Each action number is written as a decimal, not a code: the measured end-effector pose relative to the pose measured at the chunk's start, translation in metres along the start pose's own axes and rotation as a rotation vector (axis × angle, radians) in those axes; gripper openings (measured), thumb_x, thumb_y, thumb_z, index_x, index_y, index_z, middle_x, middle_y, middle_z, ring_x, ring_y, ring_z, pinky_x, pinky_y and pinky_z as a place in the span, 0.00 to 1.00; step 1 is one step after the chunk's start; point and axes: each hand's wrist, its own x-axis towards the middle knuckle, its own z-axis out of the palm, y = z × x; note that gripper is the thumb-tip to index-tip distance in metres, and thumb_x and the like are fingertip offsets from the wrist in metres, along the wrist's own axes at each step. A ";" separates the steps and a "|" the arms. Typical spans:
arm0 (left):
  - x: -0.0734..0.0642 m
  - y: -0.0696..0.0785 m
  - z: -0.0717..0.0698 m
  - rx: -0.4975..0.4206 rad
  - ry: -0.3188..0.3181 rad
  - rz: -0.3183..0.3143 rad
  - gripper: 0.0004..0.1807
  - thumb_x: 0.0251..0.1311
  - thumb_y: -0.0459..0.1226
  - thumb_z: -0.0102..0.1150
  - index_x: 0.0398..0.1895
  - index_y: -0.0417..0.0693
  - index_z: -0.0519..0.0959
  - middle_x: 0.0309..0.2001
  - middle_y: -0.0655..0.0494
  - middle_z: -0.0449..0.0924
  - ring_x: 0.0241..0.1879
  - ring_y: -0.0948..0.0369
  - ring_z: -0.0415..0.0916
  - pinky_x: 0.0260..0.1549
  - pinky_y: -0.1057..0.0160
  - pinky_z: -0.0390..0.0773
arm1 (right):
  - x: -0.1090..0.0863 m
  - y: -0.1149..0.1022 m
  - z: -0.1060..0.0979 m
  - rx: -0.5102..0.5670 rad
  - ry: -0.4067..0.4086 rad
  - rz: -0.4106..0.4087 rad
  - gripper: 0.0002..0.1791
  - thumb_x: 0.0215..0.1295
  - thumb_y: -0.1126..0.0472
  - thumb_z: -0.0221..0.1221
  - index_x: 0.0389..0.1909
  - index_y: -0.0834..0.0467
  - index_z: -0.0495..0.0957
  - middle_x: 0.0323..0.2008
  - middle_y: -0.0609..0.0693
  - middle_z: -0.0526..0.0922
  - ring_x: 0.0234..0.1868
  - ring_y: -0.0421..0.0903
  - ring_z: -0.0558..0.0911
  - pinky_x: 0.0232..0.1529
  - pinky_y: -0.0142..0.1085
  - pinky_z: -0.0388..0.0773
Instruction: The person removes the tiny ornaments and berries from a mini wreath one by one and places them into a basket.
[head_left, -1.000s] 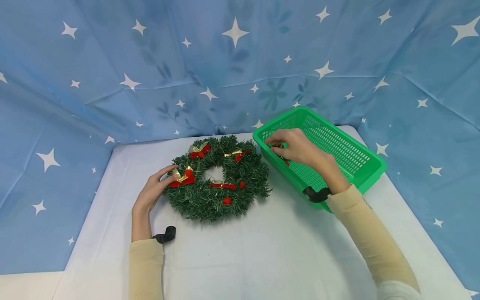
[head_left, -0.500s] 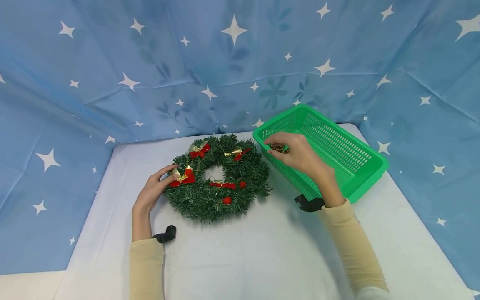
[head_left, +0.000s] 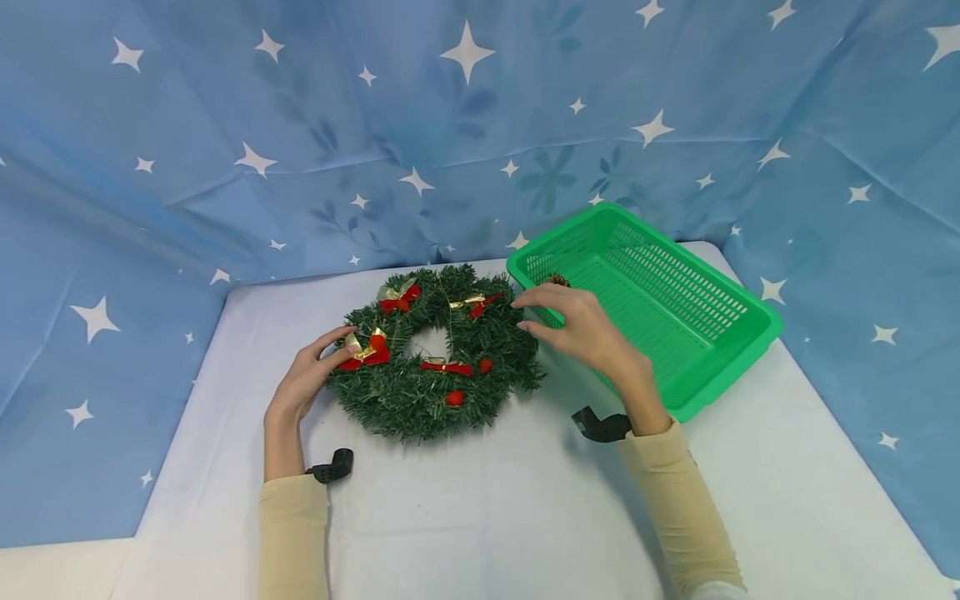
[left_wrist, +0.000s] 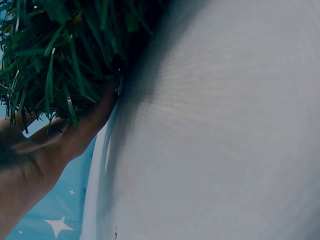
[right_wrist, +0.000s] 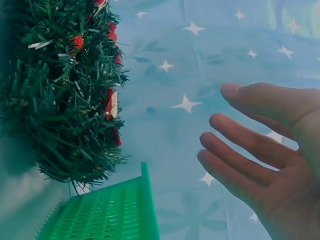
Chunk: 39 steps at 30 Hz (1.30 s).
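Observation:
A green Christmas wreath (head_left: 412,408) with red-and-gold bows and small red berries lies on the white table. My left hand (head_left: 300,385) grips its left edge, thumb beside a bow (head_left: 369,353); in the left wrist view the fingers (left_wrist: 85,131) reach along the outer bristles. My right hand (head_left: 587,332) hovers between the wreath and the green basket (head_left: 742,354), fingers spread apart, holding nothing. Behind that hand a brown pine cone (head_left: 558,281) shows inside the basket's near-left end. In the right wrist view the wreath's side (right_wrist: 65,115) stands left of the extended fingers.
The perforated plastic basket sits at an angle on the right of the table (head_left: 480,517), its left corner close to the wreath. A blue star-patterned cloth (head_left: 420,108) hangs behind and at both sides.
My right hand has come out of the basket, left and toward me, its fingers spreading and the pine cone staying in the basket. The left hand keeps its place on the wreath.

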 end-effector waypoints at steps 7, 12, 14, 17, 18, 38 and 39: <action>0.000 0.001 0.003 -0.016 -0.005 -0.002 0.37 0.73 0.51 0.60 0.80 0.53 0.62 0.84 0.51 0.41 0.83 0.45 0.34 0.76 0.31 0.45 | -0.004 -0.002 0.006 0.006 -0.028 0.034 0.17 0.62 0.67 0.71 0.52 0.59 0.86 0.50 0.55 0.87 0.49 0.54 0.86 0.48 0.49 0.85; 0.001 0.001 0.004 -0.023 -0.006 -0.005 0.37 0.73 0.51 0.60 0.81 0.54 0.62 0.84 0.52 0.40 0.83 0.44 0.34 0.76 0.30 0.44 | -0.003 -0.001 0.010 0.022 -0.051 0.038 0.18 0.61 0.68 0.72 0.53 0.60 0.85 0.49 0.58 0.87 0.47 0.56 0.86 0.47 0.50 0.85; 0.001 0.001 0.003 -0.024 -0.004 -0.002 0.37 0.73 0.51 0.60 0.81 0.54 0.62 0.84 0.51 0.41 0.83 0.44 0.35 0.76 0.30 0.45 | -0.002 0.000 0.014 0.030 -0.060 0.037 0.18 0.61 0.68 0.72 0.53 0.61 0.85 0.49 0.59 0.87 0.47 0.57 0.86 0.46 0.51 0.85; 0.002 0.000 0.002 -0.022 -0.001 -0.001 0.37 0.73 0.51 0.60 0.80 0.54 0.62 0.84 0.51 0.41 0.83 0.44 0.35 0.76 0.31 0.45 | 0.000 -0.001 0.020 0.038 -0.088 0.037 0.18 0.62 0.68 0.71 0.53 0.63 0.85 0.49 0.60 0.87 0.46 0.58 0.86 0.47 0.50 0.85; 0.001 0.000 0.002 -0.020 0.000 -0.001 0.36 0.73 0.51 0.60 0.80 0.54 0.62 0.84 0.51 0.41 0.83 0.44 0.35 0.76 0.31 0.45 | 0.000 -0.002 0.022 0.039 -0.102 0.040 0.18 0.62 0.68 0.71 0.53 0.63 0.84 0.49 0.60 0.87 0.46 0.57 0.86 0.47 0.49 0.85; 0.003 -0.001 -0.001 -0.010 0.001 -0.006 0.36 0.75 0.49 0.58 0.81 0.54 0.60 0.84 0.51 0.39 0.83 0.42 0.35 0.75 0.28 0.45 | 0.006 -0.004 0.059 0.040 -0.365 0.147 0.12 0.65 0.71 0.68 0.49 0.62 0.86 0.48 0.56 0.87 0.47 0.52 0.87 0.48 0.41 0.86; 0.003 -0.002 -0.002 -0.011 0.001 -0.006 0.36 0.75 0.49 0.58 0.81 0.54 0.60 0.84 0.51 0.39 0.83 0.42 0.34 0.75 0.28 0.45 | 0.006 -0.004 0.059 0.037 -0.372 0.152 0.12 0.65 0.70 0.68 0.49 0.61 0.86 0.48 0.56 0.87 0.46 0.52 0.87 0.47 0.41 0.86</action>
